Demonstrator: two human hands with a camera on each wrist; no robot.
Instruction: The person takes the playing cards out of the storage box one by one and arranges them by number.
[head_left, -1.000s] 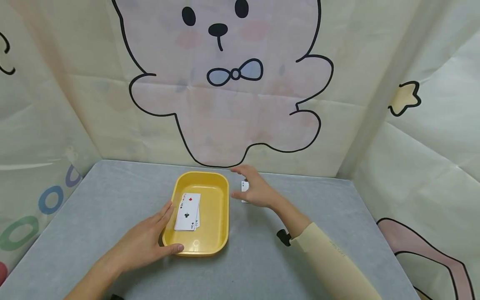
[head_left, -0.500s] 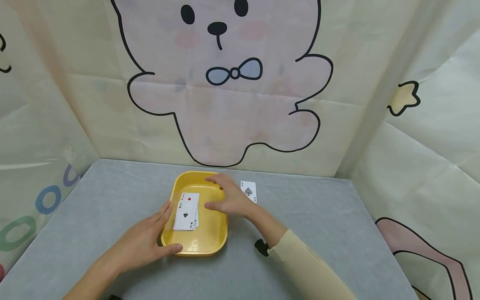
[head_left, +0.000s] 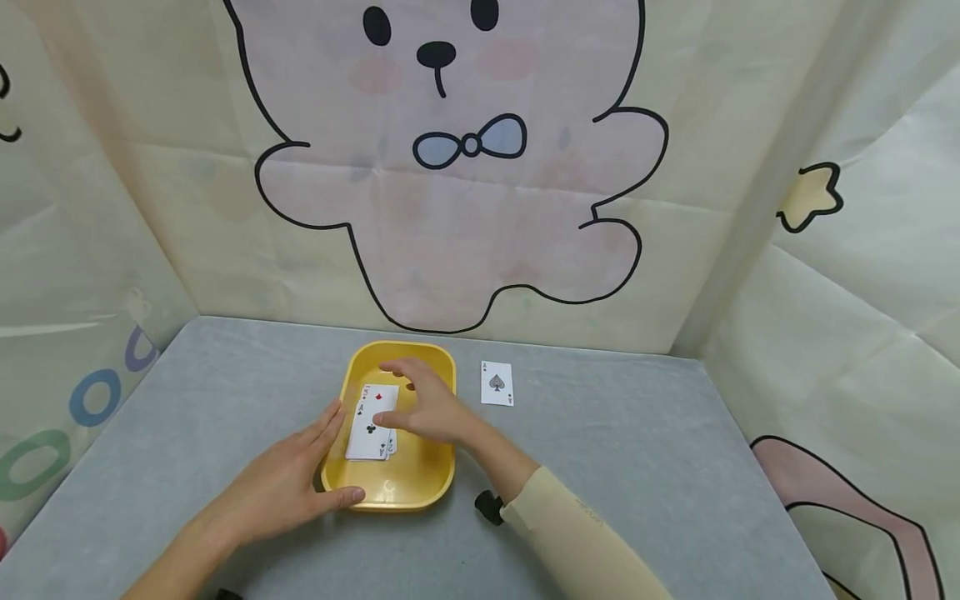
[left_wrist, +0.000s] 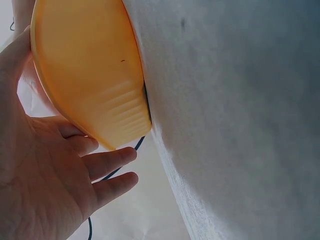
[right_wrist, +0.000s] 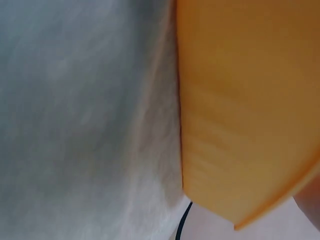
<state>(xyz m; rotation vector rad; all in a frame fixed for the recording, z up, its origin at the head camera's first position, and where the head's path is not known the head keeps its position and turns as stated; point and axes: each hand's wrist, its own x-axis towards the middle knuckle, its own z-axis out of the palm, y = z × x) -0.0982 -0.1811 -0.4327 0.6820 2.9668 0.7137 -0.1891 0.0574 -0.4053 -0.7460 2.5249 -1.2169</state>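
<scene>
In the head view a yellow tray (head_left: 424,467) stands on the grey table. Overlapping playing cards (head_left: 367,450) lie face up inside, toward its left wall, an ace of clubs on top. My left hand (head_left: 288,483) rests against the tray's left side, fingers extended along the wall and thumb at the near rim; the left wrist view shows the fingers (left_wrist: 112,162) beside the rim. Over the tray reaches my right hand (head_left: 427,408), thumb and fingers spread apart above the cards, overlapping them in this view. The right wrist view shows mostly the tray's outer wall (right_wrist: 245,100).
An ace of spades (head_left: 497,383) lies face up on the table (head_left: 615,442), right of the tray. Cloth walls (head_left: 525,200) with cartoon prints rise behind the table and at both sides. A dark cable (left_wrist: 112,172) runs behind the left fingers.
My right hand has moved left from above the ace of spades to over the cards in the tray, uncovering the ace. The left hand and the tray stay put.
</scene>
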